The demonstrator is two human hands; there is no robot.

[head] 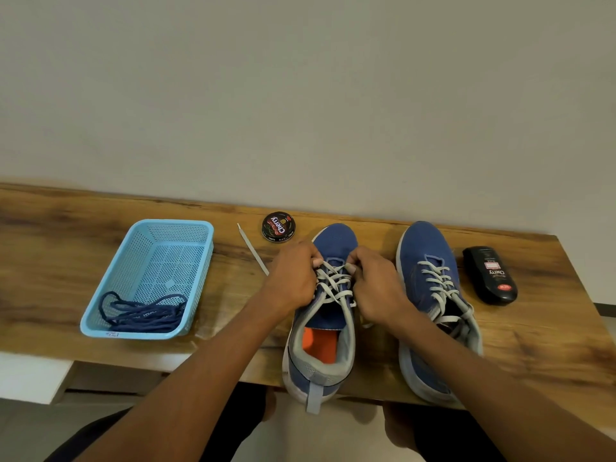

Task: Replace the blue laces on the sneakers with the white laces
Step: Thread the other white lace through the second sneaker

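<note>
on wooden table [550,345], both hands' grip pinches white lace [333,283].

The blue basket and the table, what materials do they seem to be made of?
The blue basket looks like moulded plastic: glossy light-blue walls pierced by a regular grid of small holes. The table looks like wood or a wood-grain laminate: brown streaked grain with a slight sheen; which one cannot be told from this view.

Soft even light, wide-angle edge warp
</note>
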